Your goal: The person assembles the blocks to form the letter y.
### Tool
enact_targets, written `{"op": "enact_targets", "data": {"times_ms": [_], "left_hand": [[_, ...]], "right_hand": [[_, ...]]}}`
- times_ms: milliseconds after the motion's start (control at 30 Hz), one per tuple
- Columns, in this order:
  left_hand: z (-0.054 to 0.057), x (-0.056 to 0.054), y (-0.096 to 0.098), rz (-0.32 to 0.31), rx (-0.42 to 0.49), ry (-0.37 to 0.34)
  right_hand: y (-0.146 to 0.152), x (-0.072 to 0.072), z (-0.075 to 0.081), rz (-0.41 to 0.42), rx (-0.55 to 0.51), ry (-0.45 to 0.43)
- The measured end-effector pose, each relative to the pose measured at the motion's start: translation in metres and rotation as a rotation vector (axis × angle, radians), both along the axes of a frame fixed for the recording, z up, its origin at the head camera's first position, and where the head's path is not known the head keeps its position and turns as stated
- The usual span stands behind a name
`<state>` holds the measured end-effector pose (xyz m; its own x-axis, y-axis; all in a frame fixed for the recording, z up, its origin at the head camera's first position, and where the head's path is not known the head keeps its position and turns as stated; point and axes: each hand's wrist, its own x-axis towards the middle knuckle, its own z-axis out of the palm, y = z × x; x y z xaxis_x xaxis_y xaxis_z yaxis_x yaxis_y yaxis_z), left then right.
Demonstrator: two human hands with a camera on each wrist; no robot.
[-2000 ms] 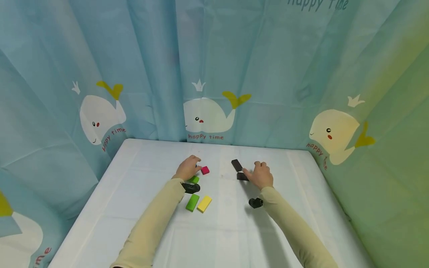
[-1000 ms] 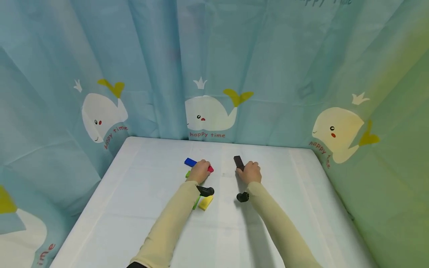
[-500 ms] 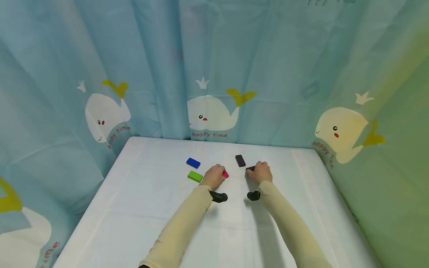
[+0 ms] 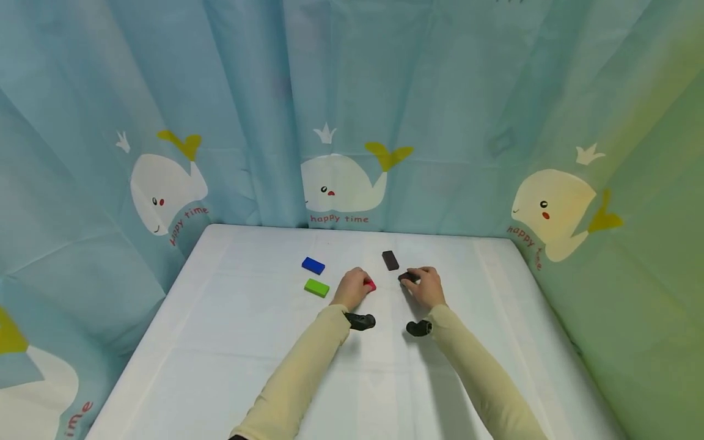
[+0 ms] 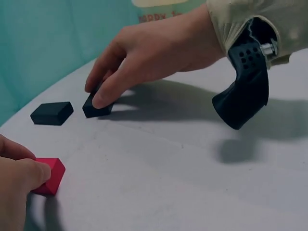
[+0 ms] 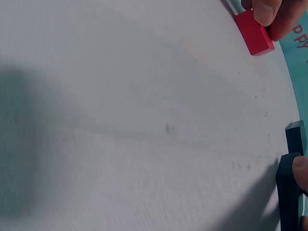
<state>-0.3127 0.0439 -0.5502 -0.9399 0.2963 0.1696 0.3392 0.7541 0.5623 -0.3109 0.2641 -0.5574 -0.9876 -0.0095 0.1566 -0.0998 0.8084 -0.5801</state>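
My left hand (image 4: 352,288) pinches a red block (image 5: 50,175) between thumb and fingers, left of the table's middle line. To its right, my right hand (image 4: 428,288) holds a black block (image 4: 406,277) by its sides, close over the white tabletop. A second black block (image 4: 390,260) lies flat just beyond it, apart from the held one. Behind and left of my left hand lie a blue block (image 4: 313,265) and a green block (image 4: 316,288). In the right wrist view, the red block (image 6: 255,33) tilts under the left fingertips (image 6: 264,13).
The white table (image 4: 231,342) ends at a back edge against a blue whale-print curtain (image 4: 352,183), with a green-tinted curtain (image 4: 649,318) at the right. Black wrist mounts (image 4: 360,321) jut inward from both sleeves.
My left hand has moved right, taking hold of the red block and carrying it along. My right hand has gripped the nearer black block and drawn it from the other. The left arm covers the yellow block.
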Motion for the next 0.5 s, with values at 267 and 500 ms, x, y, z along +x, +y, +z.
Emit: {"op": "enact_targets", "data": {"times_ms": [267, 500], "left_hand": [[0.0011, 0.0023, 0.0028, -0.02, 0.081, -0.006], [-0.0021, 0.0025, 0.005, -0.031, 0.06, -0.013]], "right_hand": [[-0.005, 0.0023, -0.0016, -0.01, -0.043, 0.003], [-0.0096, 0.005, -0.0066, -0.013, -0.059, 0.015]]}}
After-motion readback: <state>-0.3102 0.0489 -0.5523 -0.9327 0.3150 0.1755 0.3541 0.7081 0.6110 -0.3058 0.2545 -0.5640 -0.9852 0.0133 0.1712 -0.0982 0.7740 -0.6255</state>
